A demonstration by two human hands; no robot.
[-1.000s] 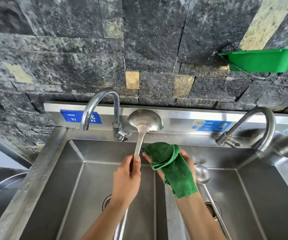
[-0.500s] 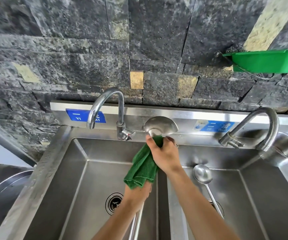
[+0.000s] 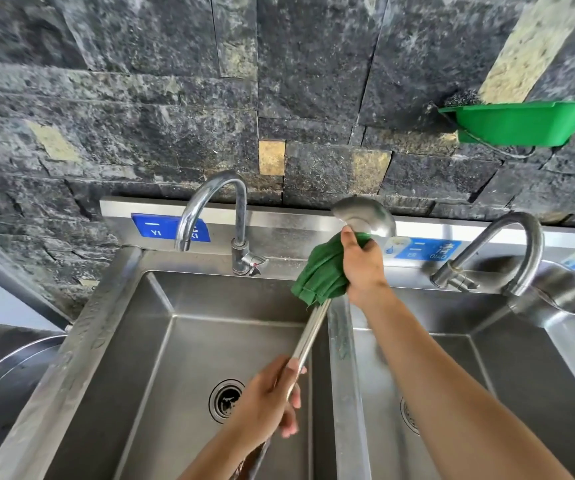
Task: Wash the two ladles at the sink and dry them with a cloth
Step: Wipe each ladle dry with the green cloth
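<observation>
The ladle (image 3: 365,216) is held up over the sink (image 3: 175,375), tilted, with its bowl high against the steel back panel and its long handle slanting down to the left over the left basin, close beside the divider between the two basins. The left hand (image 3: 268,400) has its grip curled round the lower part of the handle. The right hand (image 3: 362,265) pinches the green cloth (image 3: 320,275) around the neck of the ladle just under the bowl, thumb up against the bowl's rim, and the loose end of the cloth hangs down over the handle. Behind the left basin stands a curved tap (image 3: 210,209); another tap (image 3: 507,251) stands behind the right one. A green tray (image 3: 521,123) hangs on the dark stone wall (image 3: 140,116).
</observation>
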